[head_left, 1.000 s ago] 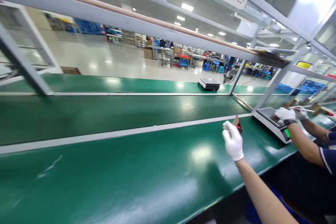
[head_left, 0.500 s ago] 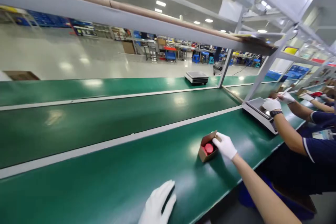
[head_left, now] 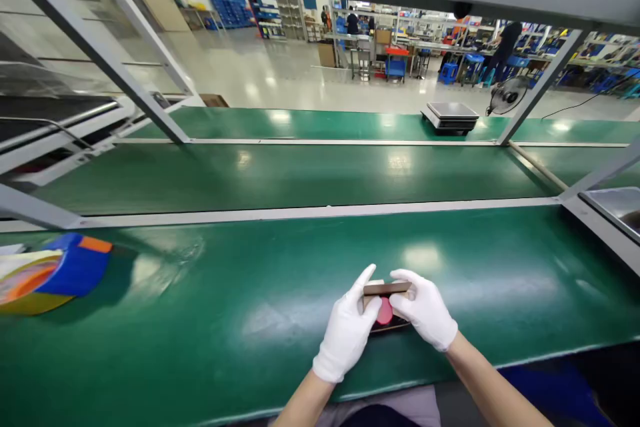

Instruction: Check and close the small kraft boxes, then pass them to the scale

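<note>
A small brown cardboard box [head_left: 387, 289] stands on the green work surface [head_left: 240, 360] close in front of me, its flap raised. Inside it a round red cap [head_left: 385, 311] shows; whatever is under the cap is hidden. White-gloved, my left hand [head_left: 346, 328] grips the box's left side, thumb near the red cap. My right hand [head_left: 425, 307], also gloved, holds the right side, with its fingers on the raised flap and the thumb by the cap.
At the left lies a blue and yellow bin [head_left: 83, 270] with orange parts. A weighing scale [head_left: 450, 117] stands across the belt [head_left: 320, 173], and another scale [head_left: 613, 213] is at the right edge. Grey frame posts [head_left: 545, 87] and an overhead beam border the line; a fan [head_left: 509, 95] hangs beyond.
My view has swung left, and the co-worker at the right is out of sight. My right hand has brought the box in front of me; my left hand has closed on it too.
</note>
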The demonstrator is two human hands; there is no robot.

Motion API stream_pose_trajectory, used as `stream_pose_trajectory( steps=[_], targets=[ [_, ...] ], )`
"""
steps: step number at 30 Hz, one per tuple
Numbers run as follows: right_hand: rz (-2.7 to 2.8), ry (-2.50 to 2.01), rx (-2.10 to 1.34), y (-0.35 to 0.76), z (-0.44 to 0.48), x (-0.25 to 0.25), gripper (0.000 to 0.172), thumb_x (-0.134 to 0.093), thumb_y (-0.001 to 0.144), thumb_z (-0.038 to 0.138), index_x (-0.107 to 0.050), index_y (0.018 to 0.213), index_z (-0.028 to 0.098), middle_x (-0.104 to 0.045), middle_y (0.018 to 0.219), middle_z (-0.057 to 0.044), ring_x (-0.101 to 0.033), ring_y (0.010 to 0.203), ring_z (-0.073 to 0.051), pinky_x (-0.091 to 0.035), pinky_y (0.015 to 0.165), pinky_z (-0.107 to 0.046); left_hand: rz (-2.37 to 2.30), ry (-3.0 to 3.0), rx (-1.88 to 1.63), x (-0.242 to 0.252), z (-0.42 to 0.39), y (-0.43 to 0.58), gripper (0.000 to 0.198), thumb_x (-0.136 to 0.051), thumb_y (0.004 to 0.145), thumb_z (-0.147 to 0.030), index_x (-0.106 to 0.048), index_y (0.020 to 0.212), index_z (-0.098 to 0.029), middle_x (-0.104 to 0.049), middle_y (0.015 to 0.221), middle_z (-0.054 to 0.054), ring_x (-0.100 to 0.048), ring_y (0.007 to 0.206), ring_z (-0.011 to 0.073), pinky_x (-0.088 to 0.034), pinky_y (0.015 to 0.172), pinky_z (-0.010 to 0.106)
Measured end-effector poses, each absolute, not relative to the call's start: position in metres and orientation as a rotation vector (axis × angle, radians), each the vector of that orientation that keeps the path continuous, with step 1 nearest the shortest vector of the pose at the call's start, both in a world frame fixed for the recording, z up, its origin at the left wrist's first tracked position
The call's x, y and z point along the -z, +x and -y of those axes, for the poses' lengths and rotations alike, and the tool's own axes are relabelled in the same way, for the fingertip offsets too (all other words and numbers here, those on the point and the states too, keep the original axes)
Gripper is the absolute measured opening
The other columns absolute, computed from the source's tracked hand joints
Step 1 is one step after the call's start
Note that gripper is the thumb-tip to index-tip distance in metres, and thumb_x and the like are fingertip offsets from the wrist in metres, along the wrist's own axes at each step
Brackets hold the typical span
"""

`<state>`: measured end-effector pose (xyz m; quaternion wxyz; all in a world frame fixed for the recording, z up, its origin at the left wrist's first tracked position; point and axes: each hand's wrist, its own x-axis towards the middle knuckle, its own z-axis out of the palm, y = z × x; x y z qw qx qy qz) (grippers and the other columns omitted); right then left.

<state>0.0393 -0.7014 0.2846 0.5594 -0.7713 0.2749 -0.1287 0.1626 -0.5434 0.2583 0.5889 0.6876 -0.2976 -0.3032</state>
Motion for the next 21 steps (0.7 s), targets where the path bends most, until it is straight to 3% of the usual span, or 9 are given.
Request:
stream_pose_trajectory(
  steps=[2, 4, 7, 10, 14, 18, 21],
  targets=[
    [-0.525, -2.003, 0.481, 0.032, 0.702, -0.287, 0.029, -0.059, 0.089, 0.016, -0.071, 0.114, 0.021, -0.076, 0.108, -0.005, -0.071, 0.094, -0.022, -0.059, 0.089, -0.037, 0.804, 1.545, 0.585, -0.255, 0.535, 0.165, 0.039, -0.055, 0.101, -0.033, -0.064, 0.138, -0.027, -0.072, 0.130, 0.005, -0.068, 0.118, 0.0198, -0.051, 0.110, 0.038],
    [-0.238, -2.170, 0.536, 0.020, 0.706, -0.293, 0.035, -0.047, 0.096, 0.012, -0.069, 0.120, 0.024, -0.071, 0.125, -0.006, -0.067, 0.111, -0.022, -0.057, 0.099, -0.039, 1.001, 1.516, 0.462, -0.252, 0.522, 0.169, 0.032, -0.049, 0.105, -0.031, -0.071, 0.128, -0.030, -0.067, 0.139, 0.004, -0.062, 0.130, 0.0200, -0.049, 0.113, 0.038],
    [0.080, -2.378, 0.398, 0.000, 0.714, -0.301, 0.052, -0.039, 0.100, 0.011, -0.052, 0.149, 0.024, -0.053, 0.154, -0.010, -0.050, 0.139, -0.026, -0.049, 0.114, -0.049, 1.244, 1.536, 0.343, -0.249, 0.504, 0.173, 0.038, -0.041, 0.107, -0.026, -0.065, 0.136, -0.035, -0.052, 0.156, 0.004, -0.052, 0.140, 0.0204, -0.049, 0.113, 0.041],
    [0.138, -2.527, 0.313, -0.010, 0.714, -0.302, 0.059, -0.044, 0.104, 0.022, -0.033, 0.162, 0.019, -0.031, 0.168, -0.014, -0.027, 0.156, -0.031, -0.034, 0.125, -0.057, 1.363, 1.621, 0.265, -0.251, 0.496, 0.169, 0.040, -0.042, 0.108, -0.030, -0.056, 0.145, -0.034, -0.040, 0.164, 0.008, -0.046, 0.144, 0.0234, -0.050, 0.112, 0.046],
    [0.136, -2.614, 0.348, -0.007, 0.710, -0.290, 0.068, -0.052, 0.106, 0.038, -0.024, 0.166, 0.019, -0.027, 0.169, -0.016, -0.022, 0.158, -0.032, -0.035, 0.125, -0.056, 1.471, 1.715, 0.070, -0.252, 0.501, 0.162, 0.059, -0.068, 0.097, -0.038, -0.046, 0.150, -0.027, -0.039, 0.162, 0.015, -0.043, 0.144, 0.0310, -0.050, 0.111, 0.054],
    [0.168, -2.587, 0.408, 0.000, 0.706, -0.285, 0.059, -0.050, 0.108, 0.032, -0.029, 0.163, 0.024, -0.027, 0.169, -0.014, -0.024, 0.158, -0.030, -0.036, 0.125, -0.054, 1.492, 1.716, 0.018, -0.251, 0.507, 0.161, 0.062, -0.064, 0.096, -0.018, -0.042, 0.153, -0.027, -0.045, 0.154, 0.015, -0.045, 0.143, 0.0289, -0.049, 0.113, 0.053],
    [0.114, -2.545, 0.388, 0.004, 0.703, -0.289, 0.055, -0.054, 0.105, 0.026, -0.040, 0.157, 0.025, -0.032, 0.167, -0.013, -0.028, 0.156, -0.028, -0.037, 0.124, -0.052, 1.441, 1.752, 0.184, -0.252, 0.507, 0.163, 0.064, -0.071, 0.094, -0.033, -0.043, 0.152, -0.031, -0.045, 0.155, 0.014, -0.050, 0.139, 0.0296, -0.053, 0.110, 0.052]
  ],
)
